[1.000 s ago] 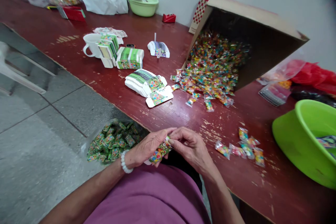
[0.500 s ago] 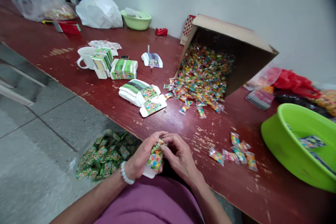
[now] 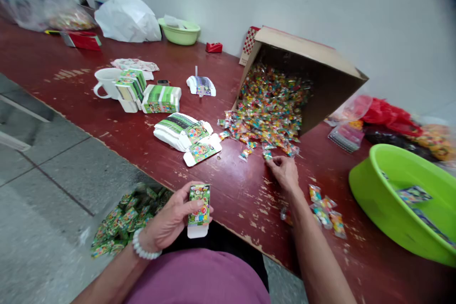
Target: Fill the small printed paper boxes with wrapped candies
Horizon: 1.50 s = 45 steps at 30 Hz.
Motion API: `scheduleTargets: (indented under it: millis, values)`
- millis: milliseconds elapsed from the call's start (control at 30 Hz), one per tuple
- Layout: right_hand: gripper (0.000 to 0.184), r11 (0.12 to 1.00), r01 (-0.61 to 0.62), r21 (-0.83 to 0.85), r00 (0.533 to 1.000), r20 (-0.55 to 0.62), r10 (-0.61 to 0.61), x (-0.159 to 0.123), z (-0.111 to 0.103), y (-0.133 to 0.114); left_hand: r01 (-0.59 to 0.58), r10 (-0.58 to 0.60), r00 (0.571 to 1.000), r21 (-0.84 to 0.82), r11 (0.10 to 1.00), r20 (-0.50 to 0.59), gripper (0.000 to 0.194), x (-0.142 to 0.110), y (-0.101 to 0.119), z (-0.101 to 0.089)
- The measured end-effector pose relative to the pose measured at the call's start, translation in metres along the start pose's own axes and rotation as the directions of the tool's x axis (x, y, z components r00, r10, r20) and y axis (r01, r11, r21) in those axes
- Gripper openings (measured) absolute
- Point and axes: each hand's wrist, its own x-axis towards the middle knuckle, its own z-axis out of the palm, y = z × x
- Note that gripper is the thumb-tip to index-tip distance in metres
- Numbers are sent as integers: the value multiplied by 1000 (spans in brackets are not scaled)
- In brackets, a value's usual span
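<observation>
**Left hand grips carton; right hand at candy spill.**
Left to right: your left hand [image 3: 167, 216] closes around a green printed carton [image 3: 198, 204], holding it upright so its white end hangs clear. Your right hand [image 3: 284, 173] reaches the spilled candy packets [image 3: 265, 118] below the tipped cardboard box [image 3: 299, 43], fingertips drawn together; any pinch cannot be confirmed.

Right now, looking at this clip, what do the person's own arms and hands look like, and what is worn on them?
The left hand and right hand are bare, with no gloves, and neither forearm shows a sleeve. A white beaded bracelet of round beads circles the left wrist. A mauve-purple top shows at the bottom of the view.
</observation>
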Motion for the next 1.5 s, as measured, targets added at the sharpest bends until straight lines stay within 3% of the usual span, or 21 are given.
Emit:
scheduleTargets:
  millis: [200,400,600,767,867,967,1067,1133,1167,1233,1400,1500]
  values:
    - [31,955,-115,274,991,96,92,-13,-2,1,-155,164,985,153,976,-45,39,7,12,-7]
    - [46,780,-214,588,960,273,59,-39,-10,-13,-222,260,957,251,942,-130,47,8,18,-12]
    - [50,623,-308,720,937,343,66,-64,-16,-28,-199,242,962,279,939,-128,64,11,20,-18]
    - [50,524,-358,773,923,376,77,-80,-20,-39,-226,338,918,427,876,-208,49,20,17,-27]
    - [47,483,-379,790,916,395,72,-89,-23,-44,-185,379,910,651,736,-170,38,20,17,-32]
    - [42,449,-402,798,903,426,53,-96,-23,-49,-177,403,915,868,464,-29,32,16,21,-32]
    - [39,402,-424,812,892,451,29,-101,-22,-55,-186,303,946,956,229,111,37,13,25,-24]
    - [38,373,-430,823,891,454,24,-105,-23,-60,-171,240,962,972,158,130,31,12,26,-18]
    - [38,359,-433,827,890,455,25,-106,-24,-63,-158,228,967,974,164,118,28,13,27,-15]
    - [39,331,-445,832,887,461,32,-109,-27,-68,-156,227,969,951,268,95,27,13,27,-9]
    - [38,313,-463,829,876,481,22,-114,-38,-78,-200,178,979,695,691,105,37,8,30,-2]
    - [34,325,-462,825,871,491,-6,-117,-41,-81,-160,141,987,667,728,82,31,2,31,0]
